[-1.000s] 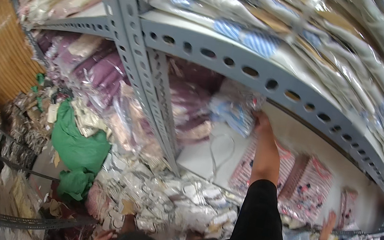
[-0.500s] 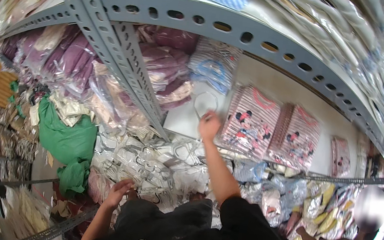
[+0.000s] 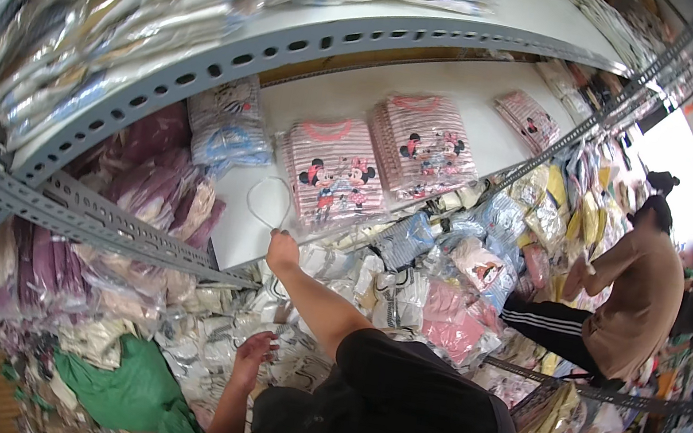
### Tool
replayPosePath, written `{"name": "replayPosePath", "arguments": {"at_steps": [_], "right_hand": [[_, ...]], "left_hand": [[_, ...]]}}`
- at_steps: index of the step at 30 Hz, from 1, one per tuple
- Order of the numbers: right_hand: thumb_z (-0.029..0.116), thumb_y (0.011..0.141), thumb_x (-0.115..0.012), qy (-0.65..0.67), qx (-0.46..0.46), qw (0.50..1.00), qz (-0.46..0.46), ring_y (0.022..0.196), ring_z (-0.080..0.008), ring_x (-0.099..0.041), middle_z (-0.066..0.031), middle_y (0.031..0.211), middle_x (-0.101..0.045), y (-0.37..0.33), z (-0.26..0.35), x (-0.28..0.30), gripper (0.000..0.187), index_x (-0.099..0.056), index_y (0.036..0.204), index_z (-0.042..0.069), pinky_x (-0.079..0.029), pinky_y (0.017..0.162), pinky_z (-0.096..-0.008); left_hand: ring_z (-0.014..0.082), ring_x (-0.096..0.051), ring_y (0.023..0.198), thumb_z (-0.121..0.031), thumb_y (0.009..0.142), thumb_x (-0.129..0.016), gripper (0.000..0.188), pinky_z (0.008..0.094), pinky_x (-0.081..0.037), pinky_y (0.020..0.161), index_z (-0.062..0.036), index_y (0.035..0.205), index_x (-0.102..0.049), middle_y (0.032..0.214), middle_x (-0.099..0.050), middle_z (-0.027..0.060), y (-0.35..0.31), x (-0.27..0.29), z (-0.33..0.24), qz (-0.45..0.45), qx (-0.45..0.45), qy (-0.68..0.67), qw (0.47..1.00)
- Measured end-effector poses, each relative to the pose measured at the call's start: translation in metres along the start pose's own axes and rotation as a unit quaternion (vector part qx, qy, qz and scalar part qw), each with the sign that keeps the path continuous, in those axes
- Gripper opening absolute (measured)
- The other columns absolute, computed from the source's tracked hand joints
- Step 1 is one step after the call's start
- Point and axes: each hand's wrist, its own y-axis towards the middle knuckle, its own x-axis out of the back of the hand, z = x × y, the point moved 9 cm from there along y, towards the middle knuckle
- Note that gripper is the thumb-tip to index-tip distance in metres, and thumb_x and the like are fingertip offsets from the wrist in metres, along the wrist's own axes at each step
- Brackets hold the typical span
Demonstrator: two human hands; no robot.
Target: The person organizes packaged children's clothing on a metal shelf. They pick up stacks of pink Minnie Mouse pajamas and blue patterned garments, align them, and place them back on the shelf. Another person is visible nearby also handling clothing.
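My right hand is closed at the front edge of the shelf, on a thin pale loop of cord or strap that stands out past the fingers. Just right of the loop lies a stack of pink striped shirts in clear bags with a cartoon print. A second stack of the same shirts sits beside it. Lower down, my left hand hovers over heaped white bagged garments, its fingers apart and holding nothing I can see.
Grey slotted-metal posts and beams frame the shelf. Purple bagged clothes and a blue bagged pack sit at left. A green bag lies low left. Another person bends over garments at right.
My view has swung to the right, so the shelf and stacks appear farther left and the other person shows more fully. The loop stays in my right hand; my left hand remains free.
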Motion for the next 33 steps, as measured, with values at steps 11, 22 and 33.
{"name": "replayPosePath", "arguments": {"at_steps": [11, 22, 33], "right_hand": [[-0.011, 0.076, -0.052, 0.538, -0.018, 0.776, 0.329, 0.076, -0.0119, -0.054, -0.0060, 0.106, -0.054, -0.208, 0.008, 0.104, 0.055, -0.059, 0.126, 0.009, -0.046, 0.066, -0.0274], [-0.008, 0.073, -0.056, 0.020, -0.120, 0.989, -0.078, 0.087, -0.0189, -0.062, -0.0091, 0.102, -0.069, -0.384, -0.298, 0.377, 0.050, -0.062, 0.121, 0.006, -0.051, 0.079, -0.0336], [0.031, 0.084, -0.065, 0.150, -0.014, 0.978, 0.146, 0.101, -0.0332, -0.064, -0.0208, 0.109, -0.067, -0.208, -0.213, 0.189, 0.044, -0.063, 0.120, 0.006, -0.049, 0.087, -0.0412]], "left_hand": [[0.0315, -0.064, 0.094, -0.014, 0.084, -0.067, 0.039, 0.0388, -0.049, 0.083, -0.0002, 0.119, -0.056, 0.098, -0.067, 0.0154, -0.008, -0.095, -0.138, 0.104, -0.375, 0.536, 0.749], [0.0279, -0.066, 0.070, -0.029, 0.091, -0.059, 0.028, 0.0394, -0.048, 0.063, -0.0046, 0.081, -0.068, 0.076, -0.068, 0.0136, 0.071, -0.024, -0.085, 0.218, -0.172, 0.612, 0.740], [0.0310, -0.064, 0.096, -0.030, 0.086, -0.061, 0.039, 0.0437, -0.051, 0.081, -0.0118, 0.121, -0.062, 0.114, -0.060, 0.0127, 0.140, -0.020, -0.184, -0.120, -0.218, 0.746, 0.617]]}}
